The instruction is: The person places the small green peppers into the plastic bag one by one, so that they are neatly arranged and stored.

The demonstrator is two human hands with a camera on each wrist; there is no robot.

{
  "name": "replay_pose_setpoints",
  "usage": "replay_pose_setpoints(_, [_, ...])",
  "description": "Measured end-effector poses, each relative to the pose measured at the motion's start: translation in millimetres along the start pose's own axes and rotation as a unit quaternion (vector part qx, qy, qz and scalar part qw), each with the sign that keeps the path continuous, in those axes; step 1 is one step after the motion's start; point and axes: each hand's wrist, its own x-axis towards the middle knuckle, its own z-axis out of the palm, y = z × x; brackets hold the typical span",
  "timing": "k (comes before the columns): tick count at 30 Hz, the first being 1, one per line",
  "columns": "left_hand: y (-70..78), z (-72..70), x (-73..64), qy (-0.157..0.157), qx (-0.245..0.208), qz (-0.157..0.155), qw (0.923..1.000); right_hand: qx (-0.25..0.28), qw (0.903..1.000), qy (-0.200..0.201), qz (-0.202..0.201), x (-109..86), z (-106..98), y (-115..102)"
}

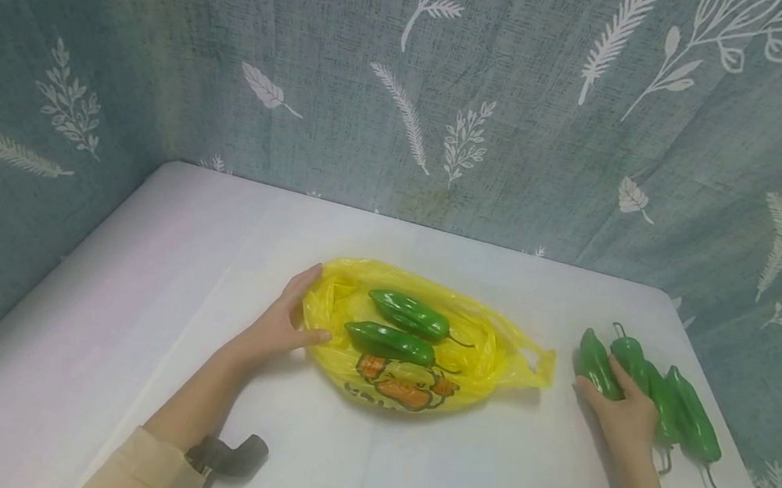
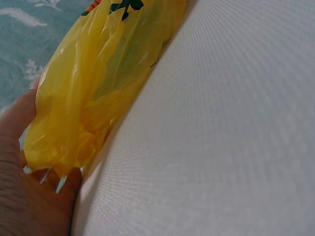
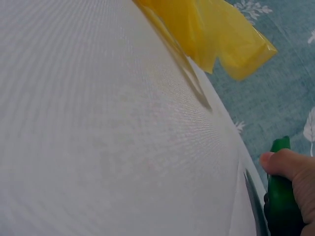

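A yellow plastic bag [image 1: 343, 369] with a printed orange figure lies on its side in the middle of the table. Two green peppers [image 1: 399, 343] lie at its opening. My left hand [image 1: 272, 333] holds the bag's left end, thumb at the near side and fingers at the far side; the left wrist view shows the crumpled plastic [image 2: 69, 103] between them. Over at the right, my right hand [image 1: 625, 416] grips another green pepper [image 1: 595, 362], its thumb along the near side, as the right wrist view also shows. The far fingers are partly hidden.
Several more green peppers [image 1: 695, 422] lie beside and under my right hand, close to the table's right edge. The white table [image 1: 454, 470] meets a patterned grey-green cloth [image 1: 344, 145] at the back and sides. A bag handle [image 1: 535, 364] stretches toward the right.
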Motion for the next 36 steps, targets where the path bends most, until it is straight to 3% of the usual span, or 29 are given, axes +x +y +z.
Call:
replay_pose_setpoints(10, [-0.3,0.1,0.7,0.0,0.001,-0.005,1.0,0.022,0.9996,0.013,-0.009,-2.3,-4,-8])
replay_pose_setpoints(20, [0.3,-0.2,1.0,-0.004,0.002,-0.017,0.9998,0.051,0.996,0.058,-0.044,-11.0,-6,-27])
replay_pose_setpoints(29, [-0.5,-1.0,1.2,-0.002,0.008,-0.018,0.9998,0.055,0.9939,0.067,-0.069,-17.1,-6,-41])
replay_pose_setpoints(36, [-2.6,0.0,1.8,-0.003,0.001,-0.017,0.9998,0.043,0.9948,0.051,-0.077,-25.3,-6,-53])
